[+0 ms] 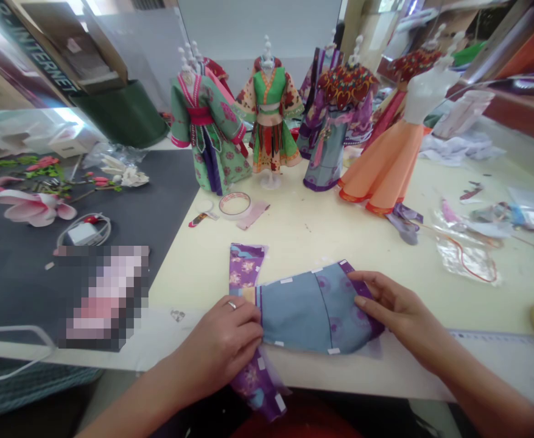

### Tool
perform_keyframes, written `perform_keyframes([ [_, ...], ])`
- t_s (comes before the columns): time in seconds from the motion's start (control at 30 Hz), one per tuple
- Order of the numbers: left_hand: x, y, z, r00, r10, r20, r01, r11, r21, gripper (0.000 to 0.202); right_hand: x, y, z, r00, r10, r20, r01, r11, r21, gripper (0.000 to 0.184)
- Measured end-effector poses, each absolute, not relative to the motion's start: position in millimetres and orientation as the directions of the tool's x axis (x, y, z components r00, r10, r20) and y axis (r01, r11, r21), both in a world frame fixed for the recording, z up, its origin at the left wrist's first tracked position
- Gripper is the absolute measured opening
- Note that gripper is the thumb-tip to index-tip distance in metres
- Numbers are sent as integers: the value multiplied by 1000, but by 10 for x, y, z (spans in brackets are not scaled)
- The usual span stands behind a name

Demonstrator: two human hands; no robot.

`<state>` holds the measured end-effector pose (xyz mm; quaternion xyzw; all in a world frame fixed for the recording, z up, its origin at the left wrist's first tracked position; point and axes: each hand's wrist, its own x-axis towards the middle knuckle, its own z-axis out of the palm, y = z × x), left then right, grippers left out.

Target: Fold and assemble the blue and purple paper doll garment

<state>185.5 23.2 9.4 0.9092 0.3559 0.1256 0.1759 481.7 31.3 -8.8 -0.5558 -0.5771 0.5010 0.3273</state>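
A blue and purple paper garment piece lies flat near the front edge of the cream table. It carries small white tape tabs along its edges. My left hand, with a ring on one finger, has its fingers curled and pressed down on the piece's left edge. A purple flowered strip runs under that hand and hangs over the table's front. My right hand lies with fingers stretched flat on the piece's right edge.
Several small mannequins in paper dresses stand at the back, among them a green one and an orange skirted one. A tape roll lies before them. Paper flowers lie on a dark mat at left, scraps and plastic wrap at right.
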Motion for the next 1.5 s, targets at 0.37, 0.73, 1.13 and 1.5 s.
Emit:
perform_keyframes([
  [0.37, 1821, 182, 95, 703, 701, 115, 600, -673, 433, 19, 4811, 254, -19, -178, 945, -274, 228, -231, -946, 27],
  [0.73, 1840, 181, 127, 687, 720, 99, 616, -649, 446, 21, 4775, 178, -11, -195, 940, -280, 304, -213, -928, 27],
  [1.13, 1851, 273, 67, 726, 678, 109, 617, -714, 331, 18, 4892, 235, -152, -230, 945, -231, 477, -98, -874, 31],
  [1.5, 1856, 311, 43, 732, 666, 141, 606, -732, 312, 16, 4866, 218, -97, -245, 929, -279, 534, -111, -838, 34],
])
